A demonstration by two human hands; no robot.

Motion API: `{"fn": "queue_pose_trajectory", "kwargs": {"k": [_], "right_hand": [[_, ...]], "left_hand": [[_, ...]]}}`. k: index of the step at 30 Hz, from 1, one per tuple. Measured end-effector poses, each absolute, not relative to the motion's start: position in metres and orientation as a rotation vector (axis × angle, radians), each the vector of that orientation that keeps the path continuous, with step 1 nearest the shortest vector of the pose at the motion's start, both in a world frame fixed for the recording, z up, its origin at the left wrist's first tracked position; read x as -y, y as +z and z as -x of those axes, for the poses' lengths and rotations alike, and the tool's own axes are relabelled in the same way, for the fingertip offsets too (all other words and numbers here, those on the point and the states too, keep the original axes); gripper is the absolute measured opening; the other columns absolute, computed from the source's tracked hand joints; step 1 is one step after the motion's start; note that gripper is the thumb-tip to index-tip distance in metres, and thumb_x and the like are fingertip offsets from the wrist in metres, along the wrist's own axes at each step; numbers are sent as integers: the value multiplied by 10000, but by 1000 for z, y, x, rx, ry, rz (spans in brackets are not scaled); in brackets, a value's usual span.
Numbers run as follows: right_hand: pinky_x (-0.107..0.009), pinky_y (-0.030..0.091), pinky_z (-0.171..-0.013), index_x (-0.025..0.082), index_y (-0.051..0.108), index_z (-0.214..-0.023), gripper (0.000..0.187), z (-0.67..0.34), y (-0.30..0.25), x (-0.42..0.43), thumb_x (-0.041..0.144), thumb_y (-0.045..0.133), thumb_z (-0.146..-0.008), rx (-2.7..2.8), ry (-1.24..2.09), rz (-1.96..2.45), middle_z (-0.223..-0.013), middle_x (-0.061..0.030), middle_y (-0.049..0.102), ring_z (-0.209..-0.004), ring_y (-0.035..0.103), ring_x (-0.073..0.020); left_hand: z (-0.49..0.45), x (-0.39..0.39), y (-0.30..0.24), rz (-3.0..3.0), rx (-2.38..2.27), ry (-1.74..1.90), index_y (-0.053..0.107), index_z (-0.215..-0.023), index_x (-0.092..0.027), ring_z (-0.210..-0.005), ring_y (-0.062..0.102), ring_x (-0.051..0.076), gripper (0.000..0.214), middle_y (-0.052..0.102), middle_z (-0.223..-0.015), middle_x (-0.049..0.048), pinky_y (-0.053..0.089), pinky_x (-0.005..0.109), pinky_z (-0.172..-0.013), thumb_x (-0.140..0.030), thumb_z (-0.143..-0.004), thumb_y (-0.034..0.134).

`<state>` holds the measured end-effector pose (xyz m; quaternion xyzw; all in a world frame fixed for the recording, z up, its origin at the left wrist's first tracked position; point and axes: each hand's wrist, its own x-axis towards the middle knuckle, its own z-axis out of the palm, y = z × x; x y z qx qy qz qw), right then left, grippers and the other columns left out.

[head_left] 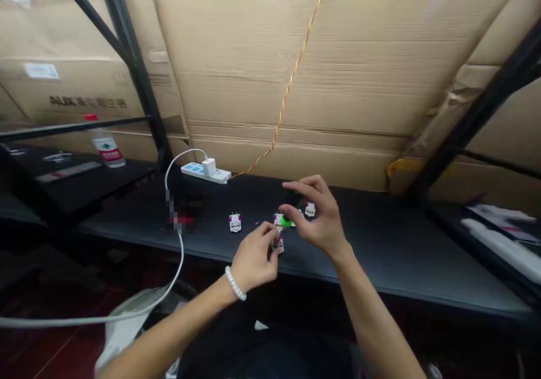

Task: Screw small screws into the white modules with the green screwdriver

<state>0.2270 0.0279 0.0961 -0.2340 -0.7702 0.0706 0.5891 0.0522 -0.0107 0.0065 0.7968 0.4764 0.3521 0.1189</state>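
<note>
My left hand (pixel 256 258), with a white bead bracelet (pixel 235 283) at the wrist, is closed at the table's front edge. Its fingertips pinch a small white-and-purple plug part (pixel 279 246), mostly covered by the fingers. Above it, my right hand (pixel 315 215) curls its thumb and fingers around a screwdriver (pixel 286 221) with a black and green handle. The tool points down toward the pinched part; where its tip sits is hard to make out. Similar white parts lie close by: one (pixel 278 219) behind the tool, another (pixel 310 209) behind my right hand.
One more plug part (pixel 235 223) with two prongs lies to the left on the black table (pixel 380 243). A white power strip (pixel 217 175) with a charger stands at the back. A white cable (pixel 181 249) hangs over the front edge. Cardboard (pixel 359 74) walls the back.
</note>
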Motion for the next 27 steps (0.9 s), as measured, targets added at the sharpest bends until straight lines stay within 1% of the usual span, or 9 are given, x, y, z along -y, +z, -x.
{"fn": "queue_pose_trajectory", "kwargs": {"k": [3, 5, 8, 10, 15, 17, 20, 24, 27], "right_hand": [[-453, 612, -965, 296, 653, -1437, 402, -229, 93, -32, 344, 609, -1040, 1858, 419, 472, -1294, -116, 674, -1093, 707, -248], [-449, 627, -955, 303, 610, -1487, 443, -230, 91, -35, 340, 612, -1045, 1855, 565, 433, -1300, -111, 706, -1095, 732, -247], [-390, 638, -820, 294, 733, -1327, 447, -231, 92, -37, 375, 835, -899, 1820, 425, 482, -1064, -63, 731, -911, 715, -218], [-378, 624, -785, 290, 780, -1236, 420, -230, 92, -35, 392, 887, -843, 1813, 281, 501, -1006, -51, 703, -849, 671, -204], [-434, 626, -926, 305, 654, -1437, 392, -226, 90, -30, 328, 600, -1050, 1837, 547, 388, -1294, -104, 700, -1021, 728, -224], [-398, 631, -861, 298, 701, -1357, 348, -225, 90, -29, 331, 678, -1012, 1814, 538, 425, -1177, -84, 731, -959, 724, -213], [-364, 615, -761, 284, 767, -1220, 339, -224, 93, -27, 355, 829, -895, 1809, 291, 527, -1042, -65, 702, -872, 673, -206], [-435, 623, -927, 289, 662, -1420, 393, -224, 95, -24, 305, 607, -1031, 1876, 403, 454, -1294, -115, 696, -1070, 720, -244], [-407, 627, -884, 293, 696, -1359, 343, -224, 96, -23, 285, 646, -1020, 1857, 450, 453, -1199, -87, 738, -993, 736, -226]], "left_hand": [[-53, 12, 8, -2322, -1408, 1019, 556, -911, -237, -983, 670, 237, 176, 639, -1125, 55, 564, 370, -900, -82, -834, 590], [-53, 12, 9, -2314, -1407, 1020, 550, -903, -236, -977, 668, 234, 183, 636, -1112, 53, 565, 371, -905, -76, -825, 591], [-53, 12, 9, -2317, -1403, 1019, 543, -890, -237, -979, 664, 233, 175, 632, -1107, 50, 563, 373, -911, -80, -828, 589], [-53, 12, 8, -2324, -1414, 1014, 544, -892, -238, -981, 660, 236, 157, 630, -1107, 54, 561, 378, -906, -95, -843, 585], [-53, 12, 5, -2336, -1438, 992, 551, -929, -235, -962, 653, 235, 158, 623, -1137, 64, 557, 385, -888, -102, -850, 580], [-54, 12, 5, -2352, -1445, 973, 545, -932, -235, -964, 651, 240, 171, 623, -1154, 68, 555, 390, -875, -96, -838, 582], [-55, 12, 6, -2357, -1482, 957, 531, -920, -237, -964, 646, 250, 183, 623, -1139, 71, 548, 395, -853, -94, -822, 591], [-55, 12, 7, -2360, -1476, 963, 523, -916, -237, -936, 639, 242, 178, 611, -1106, 68, 544, 388, -848, -91, -832, 582], [-55, 11, 6, -2370, -1464, 962, 513, -901, -236, -939, 632, 246, 166, 605, -1090, 68, 540, 390, -838, -98, -837, 579]]}}
